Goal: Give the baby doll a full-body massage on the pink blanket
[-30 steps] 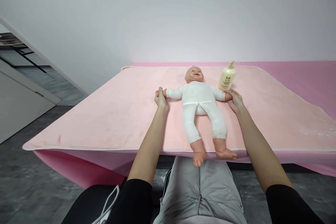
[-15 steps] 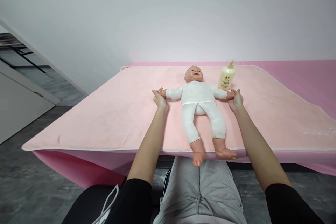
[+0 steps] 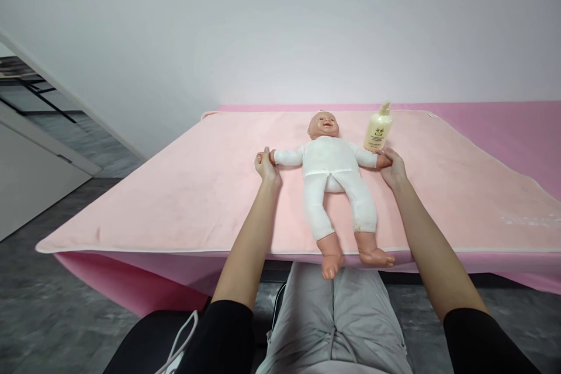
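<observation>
A baby doll with a white cloth body lies on its back on a pink blanket, arms stretched out sideways. Its bare feet hang over the near edge. My left hand is closed around the doll's hand on the left side of the view. On the other side, my right hand grips the doll's other hand, fingers curled over it. Just beyond my right hand stands a pale yellow pump bottle, upright and apart from my fingers.
A white partition wall rises behind the table. Pink cloth covers the table under the blanket. At lower left, a black chair with a white cable stands beside my legs.
My left fingers have closed over the doll's hand, where they were more open before. My right fingers have folded over the other doll hand. The doll's body and the bottle stay put.
</observation>
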The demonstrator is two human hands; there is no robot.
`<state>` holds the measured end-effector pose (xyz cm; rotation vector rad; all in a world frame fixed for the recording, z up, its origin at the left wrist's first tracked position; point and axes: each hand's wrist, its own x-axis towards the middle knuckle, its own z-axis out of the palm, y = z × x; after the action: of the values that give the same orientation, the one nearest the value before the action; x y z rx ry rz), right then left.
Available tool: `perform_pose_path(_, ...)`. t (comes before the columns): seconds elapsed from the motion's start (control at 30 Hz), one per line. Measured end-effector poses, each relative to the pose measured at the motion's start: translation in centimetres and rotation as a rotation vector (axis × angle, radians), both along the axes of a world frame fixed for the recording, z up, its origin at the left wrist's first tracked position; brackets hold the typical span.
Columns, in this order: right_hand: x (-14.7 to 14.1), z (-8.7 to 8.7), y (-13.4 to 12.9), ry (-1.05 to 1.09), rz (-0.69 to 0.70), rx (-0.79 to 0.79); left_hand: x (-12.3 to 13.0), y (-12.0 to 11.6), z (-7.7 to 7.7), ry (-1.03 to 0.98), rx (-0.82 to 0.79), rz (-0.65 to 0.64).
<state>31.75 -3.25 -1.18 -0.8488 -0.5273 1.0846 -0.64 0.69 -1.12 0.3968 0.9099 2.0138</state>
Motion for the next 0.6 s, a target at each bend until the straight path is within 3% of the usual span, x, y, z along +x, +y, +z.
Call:
perform_pose_path(0.1, -0.26, -0.3, 0.08, -0.025, -0.074, 0.014, 0.07, -0.13, -0.09, 0.017, 0.034, -0.016)
perform_pose_path(0.33, -0.03, -0.99, 0.64, -0.076, -0.094, -0.036, 0.11, -0.3, 0.03, -0.002, 0.009, -0.048)
perform_pose_path(0.6, -0.23, -0.52, 0.57, -0.051, -0.129, -0.098, 0.33, -0.7, 0.47, 0.009, -0.003, -0.048)
